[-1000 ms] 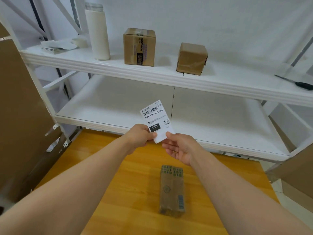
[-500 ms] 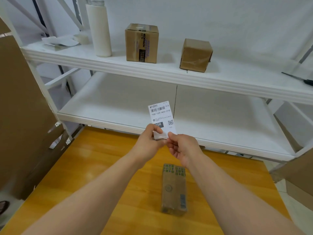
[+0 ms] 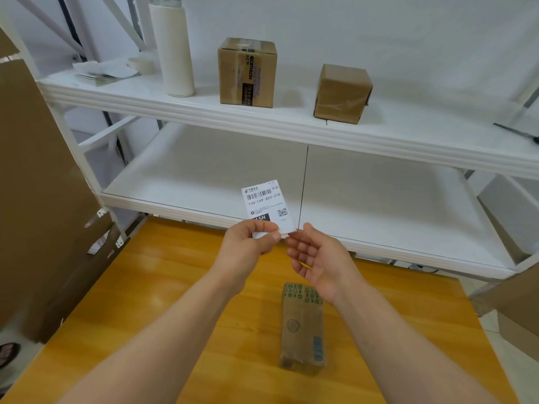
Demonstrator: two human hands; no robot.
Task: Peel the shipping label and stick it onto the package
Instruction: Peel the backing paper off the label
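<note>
**Item 1, shipping label** (image 3: 267, 204): I see it held upright over the far edge of the table (image 3: 175, 287), print facing me.
- L hand (image 3: 248, 246): thumb and fingers pinched on its lower edge.
- R hand (image 3: 318, 260): fingers loose and apart, tips at the label's lower R corner. Can't tell if they touch.

**Item 2, package** (image 3: 303, 325): flat on the table, below the hands and nearer me, just under the R wrist. Long axis runs away from me, approx. parallel to the label's. R hand is nearer.

**My read:** peel not yet done.
</note>
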